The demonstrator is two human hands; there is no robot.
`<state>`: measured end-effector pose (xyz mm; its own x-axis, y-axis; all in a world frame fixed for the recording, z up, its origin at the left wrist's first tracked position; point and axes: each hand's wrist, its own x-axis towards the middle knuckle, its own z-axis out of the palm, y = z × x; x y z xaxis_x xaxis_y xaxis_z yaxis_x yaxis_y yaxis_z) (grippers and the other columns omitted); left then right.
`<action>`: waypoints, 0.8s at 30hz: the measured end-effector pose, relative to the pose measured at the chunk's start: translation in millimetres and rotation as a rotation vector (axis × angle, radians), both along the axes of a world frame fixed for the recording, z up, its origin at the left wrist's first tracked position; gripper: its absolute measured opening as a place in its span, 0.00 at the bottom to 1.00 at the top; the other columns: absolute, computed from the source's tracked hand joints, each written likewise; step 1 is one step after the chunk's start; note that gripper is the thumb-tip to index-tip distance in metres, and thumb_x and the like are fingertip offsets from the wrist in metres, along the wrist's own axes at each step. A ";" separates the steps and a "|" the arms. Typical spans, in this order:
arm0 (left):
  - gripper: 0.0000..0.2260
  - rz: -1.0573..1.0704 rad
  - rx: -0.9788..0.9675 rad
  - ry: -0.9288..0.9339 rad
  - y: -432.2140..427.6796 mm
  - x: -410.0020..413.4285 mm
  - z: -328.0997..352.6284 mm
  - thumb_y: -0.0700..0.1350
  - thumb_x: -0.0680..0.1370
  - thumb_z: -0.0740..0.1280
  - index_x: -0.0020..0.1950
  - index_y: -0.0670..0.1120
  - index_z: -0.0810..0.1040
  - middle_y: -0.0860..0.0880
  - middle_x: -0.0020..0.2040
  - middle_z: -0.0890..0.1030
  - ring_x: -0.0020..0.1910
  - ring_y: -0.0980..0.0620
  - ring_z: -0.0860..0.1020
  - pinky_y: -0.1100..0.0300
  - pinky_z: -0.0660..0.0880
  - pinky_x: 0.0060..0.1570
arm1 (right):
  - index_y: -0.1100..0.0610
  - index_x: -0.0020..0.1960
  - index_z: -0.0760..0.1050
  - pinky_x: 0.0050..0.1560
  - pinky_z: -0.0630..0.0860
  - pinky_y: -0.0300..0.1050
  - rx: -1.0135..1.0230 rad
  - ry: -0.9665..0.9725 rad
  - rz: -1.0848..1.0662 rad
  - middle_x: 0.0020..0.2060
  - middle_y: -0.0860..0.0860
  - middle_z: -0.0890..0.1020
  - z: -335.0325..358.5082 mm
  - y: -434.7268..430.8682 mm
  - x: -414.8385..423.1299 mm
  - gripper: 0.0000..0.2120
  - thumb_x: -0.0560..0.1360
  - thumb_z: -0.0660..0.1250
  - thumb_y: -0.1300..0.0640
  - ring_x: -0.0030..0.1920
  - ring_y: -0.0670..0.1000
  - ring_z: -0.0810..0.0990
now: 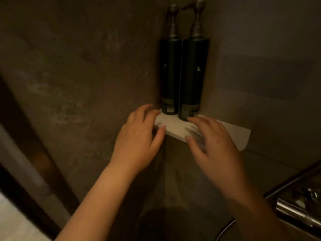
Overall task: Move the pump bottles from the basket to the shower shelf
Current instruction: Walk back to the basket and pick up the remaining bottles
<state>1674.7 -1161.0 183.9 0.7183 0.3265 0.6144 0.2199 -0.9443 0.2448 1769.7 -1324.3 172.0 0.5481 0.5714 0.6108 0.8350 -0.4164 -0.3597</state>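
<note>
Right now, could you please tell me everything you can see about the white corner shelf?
The shelf is a small white slab, smooth like stone or ceramic, set level in the corner between two dark walls. The left bottle and the right bottle, both dark with pumps, stand upright side by side at its back. The left hand has fingertips at its left end and front edge. The right hand is spread over its right part; whether it touches cannot be told.

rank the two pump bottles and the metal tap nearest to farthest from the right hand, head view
1. right bottle, by the fingertips of the right hand
2. left bottle, beside it in the corner
3. metal tap, low on the right
</note>
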 end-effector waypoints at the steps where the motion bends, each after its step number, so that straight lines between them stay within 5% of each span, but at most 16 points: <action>1: 0.22 0.005 0.021 0.051 -0.5 -8.6 -1.6 0.57 0.78 0.55 0.69 0.52 0.68 0.50 0.70 0.66 0.67 0.52 0.64 0.55 0.67 0.60 | 0.43 0.70 0.63 0.52 0.58 0.26 -0.022 0.012 0.008 0.64 0.41 0.70 -2.3 -0.4 -6.9 0.23 0.75 0.57 0.44 0.58 0.32 0.57; 5: 0.22 -0.017 0.008 0.136 -1.8 -44.4 -12.0 0.60 0.77 0.54 0.68 0.53 0.69 0.53 0.68 0.69 0.65 0.54 0.66 0.57 0.66 0.60 | 0.41 0.71 0.59 0.63 0.59 0.39 -0.135 0.051 0.003 0.69 0.41 0.66 -11.5 -4.7 -33.1 0.26 0.74 0.54 0.40 0.67 0.40 0.60; 16: 0.20 0.059 0.089 0.226 -6.2 -180.1 -33.7 0.57 0.77 0.59 0.65 0.50 0.73 0.51 0.60 0.76 0.58 0.52 0.74 0.59 0.72 0.49 | 0.46 0.72 0.61 0.67 0.64 0.45 -0.205 0.131 0.077 0.69 0.45 0.66 -31.6 9.2 -140.5 0.26 0.76 0.59 0.44 0.70 0.46 0.61; 24: 0.18 0.260 -0.033 0.252 18.7 -332.0 -52.3 0.56 0.78 0.59 0.63 0.49 0.75 0.50 0.59 0.77 0.59 0.49 0.73 0.53 0.72 0.52 | 0.45 0.72 0.60 0.60 0.61 0.36 -0.251 0.145 0.308 0.68 0.42 0.66 -52.9 58.0 -262.4 0.25 0.77 0.59 0.43 0.67 0.43 0.64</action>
<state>1342.7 -1142.3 131.5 0.7361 0.5348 0.4149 0.5087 -0.8414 0.1822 1507.3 -1266.3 119.1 0.3985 0.8430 0.3612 0.8823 -0.2448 -0.4020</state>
